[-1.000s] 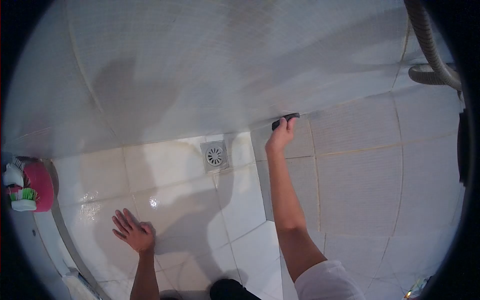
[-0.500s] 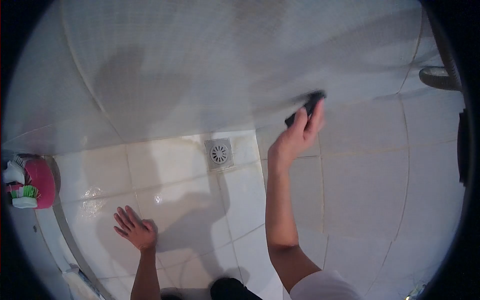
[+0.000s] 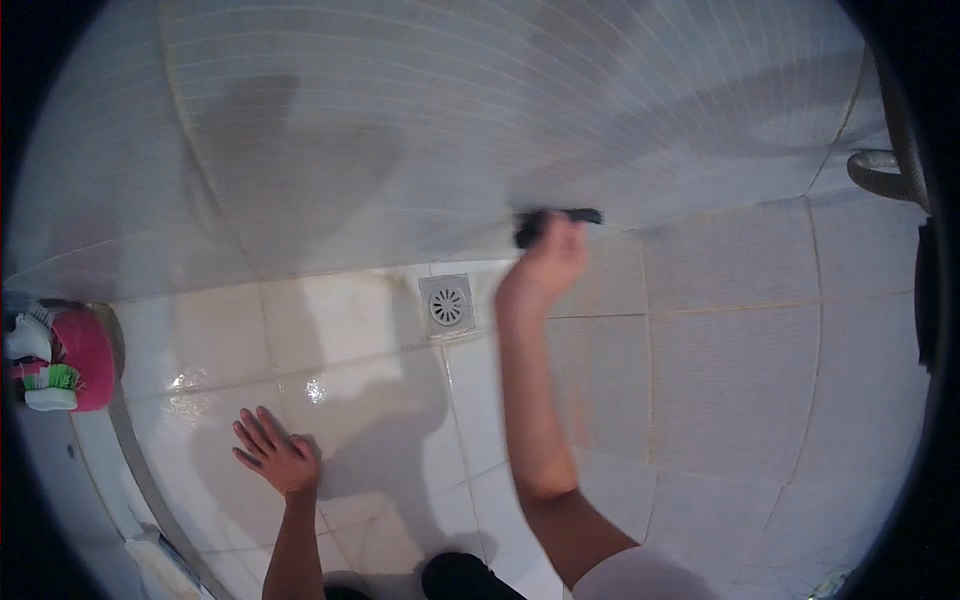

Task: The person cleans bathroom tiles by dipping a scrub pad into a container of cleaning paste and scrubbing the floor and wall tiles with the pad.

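My left hand (image 3: 278,456) lies flat on the pale floor tiles (image 3: 345,330), its fingers spread and nothing in it. At the foot of the tiled wall (image 3: 420,150), my right hand (image 3: 548,262) is closed around a small black brush-like object (image 3: 533,226). Motion smears both the hand and the object, so its exact kind is unclear. It is at the lower wall, above and to the right of the square floor drain (image 3: 447,305). Whether it presses on the wall cannot be made out.
A pink container (image 3: 84,358) with a green-bristled brush (image 3: 52,386) and other white items stands at the left edge. On the right wall hangs a grey flexible hose (image 3: 884,178). A dark-clad leg (image 3: 465,578) shows at the bottom.
My right hand has swept left and slightly down along the wall with the black object still in its grip. My left hand stays on the floor; the view has shifted a little.
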The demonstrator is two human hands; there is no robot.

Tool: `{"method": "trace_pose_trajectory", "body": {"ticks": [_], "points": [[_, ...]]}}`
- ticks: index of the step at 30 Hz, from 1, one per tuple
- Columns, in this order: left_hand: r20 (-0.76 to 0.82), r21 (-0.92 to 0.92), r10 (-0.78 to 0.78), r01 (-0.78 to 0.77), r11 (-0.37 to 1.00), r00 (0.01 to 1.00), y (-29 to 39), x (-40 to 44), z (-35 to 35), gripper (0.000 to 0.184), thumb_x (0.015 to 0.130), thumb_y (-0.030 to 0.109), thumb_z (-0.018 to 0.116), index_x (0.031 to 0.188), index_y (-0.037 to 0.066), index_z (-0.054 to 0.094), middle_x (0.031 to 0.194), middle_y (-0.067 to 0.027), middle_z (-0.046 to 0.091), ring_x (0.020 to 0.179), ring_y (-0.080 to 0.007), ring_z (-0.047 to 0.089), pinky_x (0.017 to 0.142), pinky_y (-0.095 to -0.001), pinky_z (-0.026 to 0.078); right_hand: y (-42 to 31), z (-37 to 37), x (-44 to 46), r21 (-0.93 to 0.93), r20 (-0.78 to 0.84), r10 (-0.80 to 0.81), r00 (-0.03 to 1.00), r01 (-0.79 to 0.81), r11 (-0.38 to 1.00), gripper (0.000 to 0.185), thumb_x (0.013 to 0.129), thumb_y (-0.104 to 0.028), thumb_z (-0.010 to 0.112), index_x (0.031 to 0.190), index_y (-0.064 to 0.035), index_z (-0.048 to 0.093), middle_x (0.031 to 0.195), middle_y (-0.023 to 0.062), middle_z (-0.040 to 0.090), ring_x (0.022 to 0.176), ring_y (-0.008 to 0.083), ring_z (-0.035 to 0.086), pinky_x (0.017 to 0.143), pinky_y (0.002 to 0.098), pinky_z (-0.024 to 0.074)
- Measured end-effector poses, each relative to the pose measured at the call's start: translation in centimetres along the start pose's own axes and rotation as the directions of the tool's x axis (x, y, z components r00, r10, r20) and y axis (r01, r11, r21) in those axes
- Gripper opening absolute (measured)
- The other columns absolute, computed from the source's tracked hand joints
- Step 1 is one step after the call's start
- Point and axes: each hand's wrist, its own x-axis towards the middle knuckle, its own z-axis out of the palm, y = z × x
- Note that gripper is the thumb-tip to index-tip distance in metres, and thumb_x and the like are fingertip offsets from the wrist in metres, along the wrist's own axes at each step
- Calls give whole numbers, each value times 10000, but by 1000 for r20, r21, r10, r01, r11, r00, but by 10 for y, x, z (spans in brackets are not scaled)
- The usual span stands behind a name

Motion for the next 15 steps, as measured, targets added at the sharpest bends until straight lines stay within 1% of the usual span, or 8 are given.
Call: {"method": "trace_pose_trajectory", "body": {"ticks": [1, 6, 9, 11, 12, 13, 14, 15], "points": [[0, 0, 4, -4, 1000, 1000, 0, 0, 2, 722, 788, 275, 385, 1470, 87, 239, 1537, -155, 188, 1423, -377, 136, 1099, -609, 73, -9, 22, -39, -225, -80, -218, 973, 196, 955, 438, 906, -137, 532, 1258, 116, 461, 1081, 108, 468, 923, 130, 473, 814, 279, 427], [8, 16, -7, 7, 1000, 1000, -2, -1, 4, 726, 785, 283, 390, 1466, 80, 243, 1538, -156, 182, 1423, -379, 132, 1098, -611, 82, 2, -5, -41, -36, 132, -153, 979, 159, 987, 422, 894, -87, 546, 1276, 74, 470, 1128, 92, 449, 924, 110, 449, 831, 256, 405], [17, 0, -14, 14, 1000, 1000, -1, -1, 4, 728, 781, 272, 398, 1466, 80, 243, 1539, -155, 180, 1425, -373, 129, 1100, -608, 72, 25, -31, 28, 187, 231, 76, 970, -121, 975, 267, 899, -111, 519, 1105, 58, 500, 1106, 107, 429, 895, 167, 473, 795, 307, 450], [5, -3, -13, 13, 1000, 1000, 1, 0, 1, 729, 779, 264, 403, 1466, 78, 244, 1540, -153, 177, 1426, -370, 128, 1101, -606, 69, 25, -32, 42, 1, 220, -8, 975, 8, 1000, 197, 885, -72, 531, 1040, 40, 484, 1082, 105, 426, 836, 168, 474, 782, 319, 444], [-1, -5, -3, 3, 1000, 1000, 1, 0, -1, 730, 777, 256, 407, 1465, 77, 245, 1541, -152, 175, 1427, -368, 126, 1102, -605, 65, 7, -2, -5, 242, 36, -105, 994, 93, 966, 273, 833, 9, 524, 1101, 49, 487, 1066, 117, 423, 919, 205, 476, 843, 330, 425], [-1, -8, 5, -5, 1000, 1000, 1, 0, 0, 730, 777, 256, 407, 1465, 77, 245, 1541, -152, 175, 1427, -368, 126, 1102, -605, 65, -3, 11, -38, 87, 75, -126, 989, 119, 989, 436, 803, 35, 527, 1233, 69, 457, 1193, 176, 402, 1078, 271, 444, 933, 356, 382], [2, 7, -3, 3, 1000, 1000, 0, 0, 1, 736, 772, 254, 413, 1465, 75, 243, 1542, -151, 173, 1427, -367, 125, 1104, -603, 65, -18, 14, -73, -254, 306, -453, 837, 531, 808, 598, 798, 4, 554, 1363, 62, 369, 1339, 239, 324, 1225, 347, 353, 1016, 417, 312], [5, 23, -9, 9, 1000, 1000, 1, 0, 2, 742, 768, 252, 419, 1465, 72, 242, 1542, -151, 170, 1427, -366, 123, 1105, -602, 64, -24, 19, -96, -123, 423, -400, 813, 489, 863, 660, 812, -30, 588, 1416, 20, 328, 1362, 239, 315, 1236, 350, 323, 1033, 411, 276]]}}
